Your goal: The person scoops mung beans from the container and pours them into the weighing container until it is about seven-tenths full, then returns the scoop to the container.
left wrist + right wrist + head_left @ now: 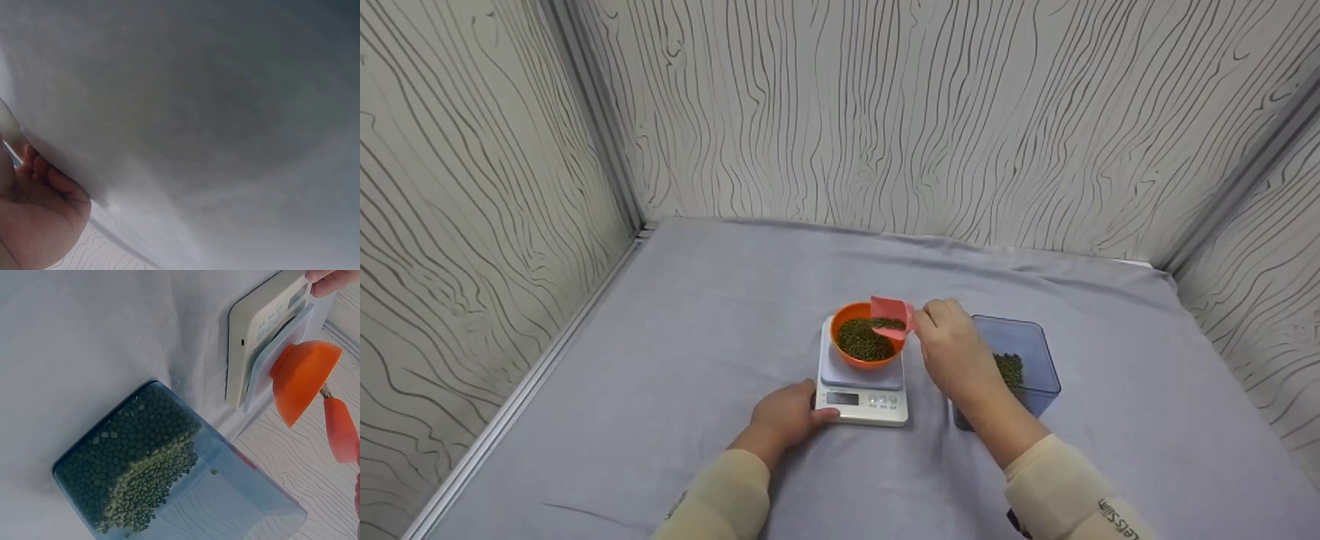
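My right hand [958, 354] pinches the handle of a pink scoop [889, 308], tilted over an orange bowl [870, 365]. Mung beans [861, 342] fill much of the bowl, and more lie at the scoop's mouth. In the right wrist view a thin stream of beans [326, 391] shows between scoop and bowl. Under the bowl is a white kitchen scale [851, 413] with a small display and buttons. My left hand [784, 414] grips the scale's front left corner, thumb on top. The left wrist view shows that hand's curled fingers [61, 181] at its left edge.
Just right of the scale stands a clear bluish container [1039, 349], partly behind my right forearm. Mung beans [135, 450] are heaped in its bottom. A wrinkled grey cloth [712, 300] covers the table, with patterned walls [840, 112] at the back and sides.
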Available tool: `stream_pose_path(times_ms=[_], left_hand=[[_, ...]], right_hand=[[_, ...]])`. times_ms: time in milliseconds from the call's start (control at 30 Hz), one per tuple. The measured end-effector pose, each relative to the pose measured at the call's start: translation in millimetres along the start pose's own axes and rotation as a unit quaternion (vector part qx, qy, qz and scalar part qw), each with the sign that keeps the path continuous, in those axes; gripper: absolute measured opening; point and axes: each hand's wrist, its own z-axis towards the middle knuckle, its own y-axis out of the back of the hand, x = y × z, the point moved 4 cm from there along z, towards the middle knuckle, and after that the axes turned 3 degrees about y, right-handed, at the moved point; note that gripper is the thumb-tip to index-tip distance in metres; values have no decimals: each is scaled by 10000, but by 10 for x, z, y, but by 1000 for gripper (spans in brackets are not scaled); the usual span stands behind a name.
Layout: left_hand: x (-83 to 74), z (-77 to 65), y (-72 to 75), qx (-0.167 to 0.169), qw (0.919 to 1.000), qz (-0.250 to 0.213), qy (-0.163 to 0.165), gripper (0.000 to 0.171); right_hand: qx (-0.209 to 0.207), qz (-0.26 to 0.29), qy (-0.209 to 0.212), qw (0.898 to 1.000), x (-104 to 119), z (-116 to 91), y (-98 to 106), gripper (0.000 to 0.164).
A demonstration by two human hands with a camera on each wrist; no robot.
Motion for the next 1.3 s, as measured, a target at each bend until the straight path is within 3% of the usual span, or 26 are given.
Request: stream_pose_path(times_ms=[267,667,967,1300], left_hand=[[24,23,-28,-36,10000,36,37,45],[4,5,-12,-22,10000,9,12,45],[13,3,-18,34,10000,-12,48,45],[7,10,-12,47,9999,84,34,44]], right_hand=[[-58,-333,453,9984,44,-1,18,20],[-98,-200,415,9989,28,-6,41,21],[82,203,-130,9997,-57,-53,11,13],[-48,710,-724,9948,-187,-134,15,14]])
